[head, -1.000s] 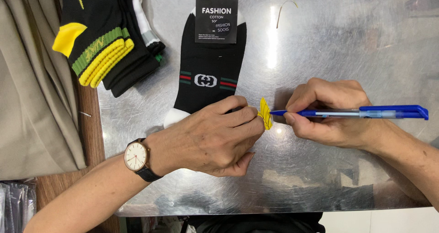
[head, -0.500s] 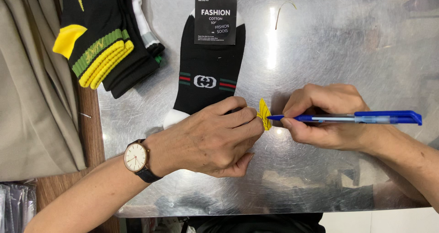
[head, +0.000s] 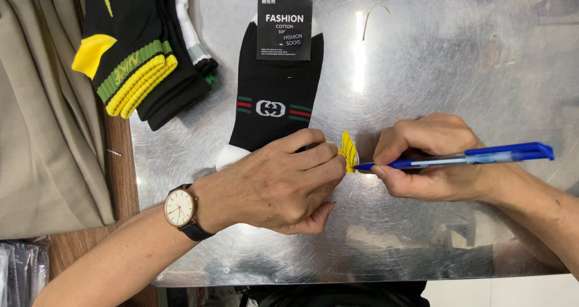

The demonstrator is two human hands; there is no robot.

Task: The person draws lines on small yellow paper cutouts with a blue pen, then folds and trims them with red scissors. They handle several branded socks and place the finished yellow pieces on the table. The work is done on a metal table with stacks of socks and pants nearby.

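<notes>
Fingers [head: 313, 156] pinch a yellow tag [head: 348, 151], others [head: 398, 147] grip a blue pen [head: 458, 158], over scuffed metal table [head: 458, 66].

So there's a small yellow tag [head: 348, 151], standing up on edge on the shiny metal worktop [head: 434, 60], pinched at its left side. A blue pen [head: 458, 158] lies nearly level, tip pointing left and touching the tag's lower right edge.
</notes>
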